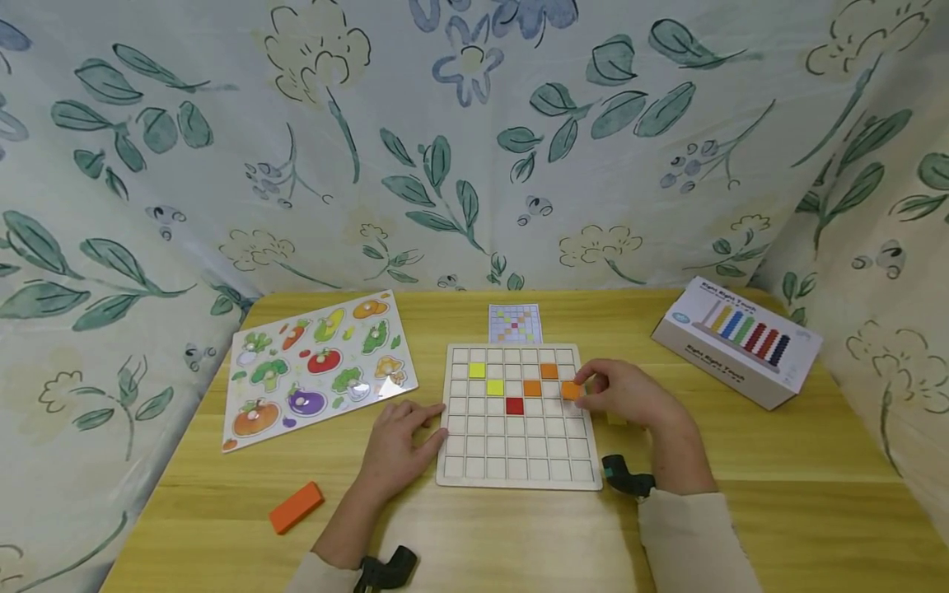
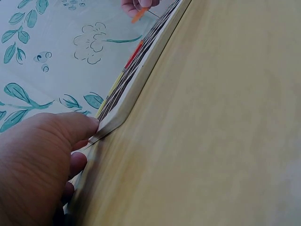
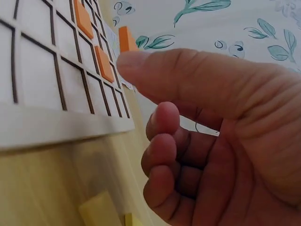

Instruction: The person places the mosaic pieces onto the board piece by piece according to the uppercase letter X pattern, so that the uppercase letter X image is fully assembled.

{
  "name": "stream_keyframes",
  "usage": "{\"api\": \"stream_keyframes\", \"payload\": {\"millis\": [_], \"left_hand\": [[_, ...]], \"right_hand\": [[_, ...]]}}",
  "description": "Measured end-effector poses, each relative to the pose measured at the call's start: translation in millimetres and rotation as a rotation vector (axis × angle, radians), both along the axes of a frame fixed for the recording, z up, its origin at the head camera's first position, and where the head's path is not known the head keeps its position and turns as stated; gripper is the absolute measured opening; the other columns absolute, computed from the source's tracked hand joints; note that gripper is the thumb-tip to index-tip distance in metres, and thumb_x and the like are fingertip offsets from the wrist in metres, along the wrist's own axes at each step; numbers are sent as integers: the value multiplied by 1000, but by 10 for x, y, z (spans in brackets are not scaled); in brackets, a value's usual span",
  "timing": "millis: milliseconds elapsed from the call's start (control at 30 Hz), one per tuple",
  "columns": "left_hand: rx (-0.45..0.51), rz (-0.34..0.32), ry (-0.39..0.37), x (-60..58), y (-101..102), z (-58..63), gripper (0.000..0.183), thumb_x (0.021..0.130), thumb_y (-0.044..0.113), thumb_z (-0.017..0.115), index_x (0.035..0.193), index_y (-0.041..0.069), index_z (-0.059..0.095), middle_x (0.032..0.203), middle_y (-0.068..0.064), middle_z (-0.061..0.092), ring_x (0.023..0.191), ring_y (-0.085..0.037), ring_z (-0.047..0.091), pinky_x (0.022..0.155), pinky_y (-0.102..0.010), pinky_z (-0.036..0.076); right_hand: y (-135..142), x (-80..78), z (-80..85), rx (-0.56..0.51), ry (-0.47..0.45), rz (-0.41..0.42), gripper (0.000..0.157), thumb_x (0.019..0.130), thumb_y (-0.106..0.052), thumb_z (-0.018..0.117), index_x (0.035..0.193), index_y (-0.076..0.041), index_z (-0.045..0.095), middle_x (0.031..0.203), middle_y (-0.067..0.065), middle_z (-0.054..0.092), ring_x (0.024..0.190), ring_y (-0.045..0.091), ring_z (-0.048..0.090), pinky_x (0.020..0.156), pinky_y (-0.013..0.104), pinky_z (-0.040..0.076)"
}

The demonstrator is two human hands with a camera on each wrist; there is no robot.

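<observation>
The right hand (image 1: 626, 394) pinches an orange tile (image 1: 570, 391) at the right edge of the board (image 1: 497, 449), toward its far right corner. The board's compartments hold two yellow tiles (image 1: 477, 371), a red tile (image 1: 515, 405) and two more orange tiles (image 1: 531, 388). The left hand (image 1: 396, 445), fingers loosely extended, touches its left edge. A closed box (image 1: 734, 342) sits near the far right corner of the table (image 1: 534, 539).

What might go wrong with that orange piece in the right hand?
The right hand pinches the orange piece at the right side of the gridded board, so it might slip or land in a neighbouring square. Yellow pieces lie on the table near that hand and might get knocked.
</observation>
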State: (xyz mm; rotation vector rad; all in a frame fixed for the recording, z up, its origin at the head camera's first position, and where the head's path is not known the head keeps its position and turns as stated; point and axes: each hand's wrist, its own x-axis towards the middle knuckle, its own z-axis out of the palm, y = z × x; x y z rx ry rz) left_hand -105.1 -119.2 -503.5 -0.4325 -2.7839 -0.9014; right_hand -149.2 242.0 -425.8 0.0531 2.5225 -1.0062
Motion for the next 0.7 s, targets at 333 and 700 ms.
{"api": "stream_keyframes", "payload": {"millis": [333,700], "left_hand": [[-6,-2,-1,-4,-5,-11,37,89,35,78,124,24,75,93,7,64,87,-11,48,79,-32,41],[-9,-5,-2,-10,-13,-21,37,89,35,77,125,25,74,93,8,64,89,-11,49,81,-33,42]], "right_hand": [[-263,-5,-38,-47,56,141,24,85,-19,81,102,-15,65,82,5,53,78,22,51,67,32,40],[-576,55,-62,-31,83,230,21,85,-16,81,99,-18,66,78,3,54,73,19,52,66,31,40]]}}
